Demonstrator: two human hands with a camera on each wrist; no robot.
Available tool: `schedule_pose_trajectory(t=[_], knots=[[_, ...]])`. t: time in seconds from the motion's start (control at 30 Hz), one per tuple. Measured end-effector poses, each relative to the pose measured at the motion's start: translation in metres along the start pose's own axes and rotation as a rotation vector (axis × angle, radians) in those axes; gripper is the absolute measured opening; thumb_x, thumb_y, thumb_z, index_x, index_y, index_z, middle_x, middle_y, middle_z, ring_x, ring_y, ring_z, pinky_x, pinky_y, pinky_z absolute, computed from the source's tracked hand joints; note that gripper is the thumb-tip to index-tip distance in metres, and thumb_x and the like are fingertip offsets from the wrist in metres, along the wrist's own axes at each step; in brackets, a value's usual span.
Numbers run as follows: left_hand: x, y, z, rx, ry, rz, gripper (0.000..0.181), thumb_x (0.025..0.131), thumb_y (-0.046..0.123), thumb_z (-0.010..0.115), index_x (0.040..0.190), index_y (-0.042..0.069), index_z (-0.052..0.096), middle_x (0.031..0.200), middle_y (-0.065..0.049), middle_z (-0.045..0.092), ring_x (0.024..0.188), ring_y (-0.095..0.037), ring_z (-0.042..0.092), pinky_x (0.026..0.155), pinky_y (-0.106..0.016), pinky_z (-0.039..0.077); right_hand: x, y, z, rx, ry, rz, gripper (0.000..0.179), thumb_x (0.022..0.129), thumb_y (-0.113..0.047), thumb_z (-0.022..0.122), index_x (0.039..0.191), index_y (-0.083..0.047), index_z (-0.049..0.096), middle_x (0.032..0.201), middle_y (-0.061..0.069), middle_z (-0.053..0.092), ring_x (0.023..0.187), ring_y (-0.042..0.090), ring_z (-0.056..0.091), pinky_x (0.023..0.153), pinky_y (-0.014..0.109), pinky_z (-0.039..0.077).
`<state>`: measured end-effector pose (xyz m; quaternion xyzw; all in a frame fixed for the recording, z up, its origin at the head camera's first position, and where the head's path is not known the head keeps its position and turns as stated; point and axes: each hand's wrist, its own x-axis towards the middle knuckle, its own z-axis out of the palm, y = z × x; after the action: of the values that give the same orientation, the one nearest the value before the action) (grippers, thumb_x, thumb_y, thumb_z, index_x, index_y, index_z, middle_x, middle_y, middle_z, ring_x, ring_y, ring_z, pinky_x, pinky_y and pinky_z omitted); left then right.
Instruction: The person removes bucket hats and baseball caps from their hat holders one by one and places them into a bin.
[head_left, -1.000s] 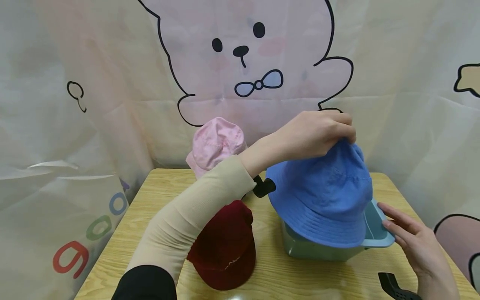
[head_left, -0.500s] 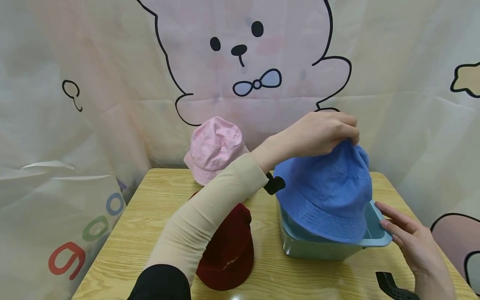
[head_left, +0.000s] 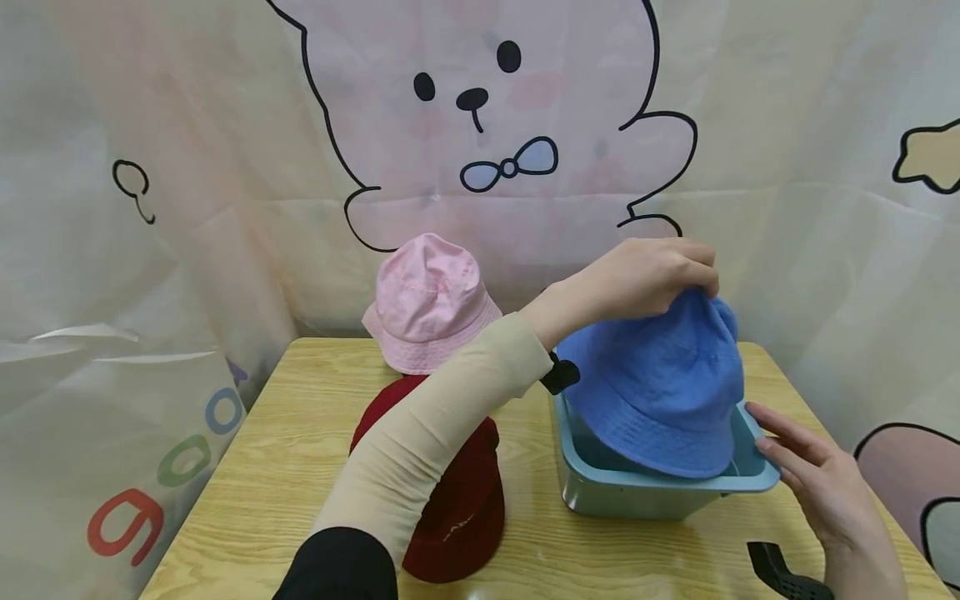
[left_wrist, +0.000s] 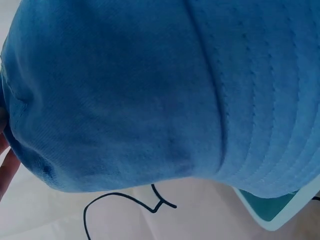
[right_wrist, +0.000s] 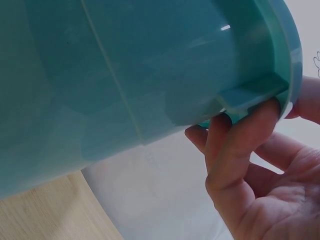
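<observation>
A blue bucket hat (head_left: 660, 392) hangs crown up from my left hand (head_left: 663, 275), whose fingers pinch the top of its crown. Its brim dips within the rim of a light blue-green plastic bin (head_left: 630, 500). In the left wrist view the hat's stitched brim and crown fill most of the frame, with fingertips (left_wrist: 7, 172) at the left edge. My right hand (head_left: 825, 483) holds the bin's right end. The right wrist view shows its fingers (right_wrist: 230, 150) bent beneath the rim and the thumb on the other side. Most of the bin's inside is hidden behind the hat.
Left of the bin, a dark red hat (head_left: 468, 517) lies on the wooden table (head_left: 300, 450), partly covered by my left sleeve (head_left: 442, 425). A pink bucket hat (head_left: 427, 292) stands behind it. A printed curtain (head_left: 247, 125) hangs along the back.
My left hand has lowered the blue hat, bringing its brim down into the bin and slightly right. The right hand keeps its grip at the bin's end. The head view has shifted a little.
</observation>
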<state>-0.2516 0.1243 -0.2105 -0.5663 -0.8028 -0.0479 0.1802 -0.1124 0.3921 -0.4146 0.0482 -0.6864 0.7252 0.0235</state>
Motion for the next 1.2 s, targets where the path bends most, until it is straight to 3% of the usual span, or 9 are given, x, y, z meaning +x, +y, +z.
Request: schedule_pose_trajectory(t=[0.2,0.53,0.93,1.2], knots=[[0.005,0.000,0.008,-0.023,-0.024,0.013,0.036,0.098,0.005,0.046,0.108,0.029,0.071,0.108,0.012,0.063,0.105,-0.001,0.058,0.090,-0.012,0.044,0.000,0.000,-0.001,-0.031,0.007,-0.004,0.049,0.097,0.002,0.048,0.144,-0.010,0.044,0.126,-0.021,0.056,0.104,-0.008,0.058,0.078,0.011,0.050],[0.012,-0.009,0.016,-0.018,-0.062,-0.002,0.035,0.100,0.008,0.045,0.108,0.029,0.071,0.108,0.011,0.064,0.104,-0.002,0.059,0.091,-0.013,0.044,-0.001,-0.004,0.002,0.001,0.022,-0.002,0.049,0.096,0.006,0.047,0.141,-0.014,0.050,0.114,-0.016,0.065,0.096,-0.001,0.065,0.076,0.014,0.052],[0.009,-0.018,0.035,-0.076,-0.042,0.027,0.031,0.101,0.012,0.045,0.105,0.025,0.072,0.103,0.007,0.065,0.102,-0.005,0.059,0.090,-0.015,0.045,-0.001,-0.006,0.003,-0.023,0.034,0.012,0.048,0.096,0.005,0.048,0.140,-0.016,0.052,0.109,-0.014,0.066,0.091,0.002,0.067,0.075,0.014,0.052],[0.019,-0.015,0.041,-0.057,-0.037,0.051,0.030,0.101,0.015,0.046,0.107,0.028,0.071,0.105,0.011,0.065,0.103,-0.001,0.059,0.090,-0.012,0.043,-0.001,-0.008,0.006,-0.047,0.048,0.011,0.048,0.096,0.004,0.049,0.139,-0.016,0.052,0.114,-0.018,0.064,0.093,0.000,0.064,0.074,0.013,0.052]])
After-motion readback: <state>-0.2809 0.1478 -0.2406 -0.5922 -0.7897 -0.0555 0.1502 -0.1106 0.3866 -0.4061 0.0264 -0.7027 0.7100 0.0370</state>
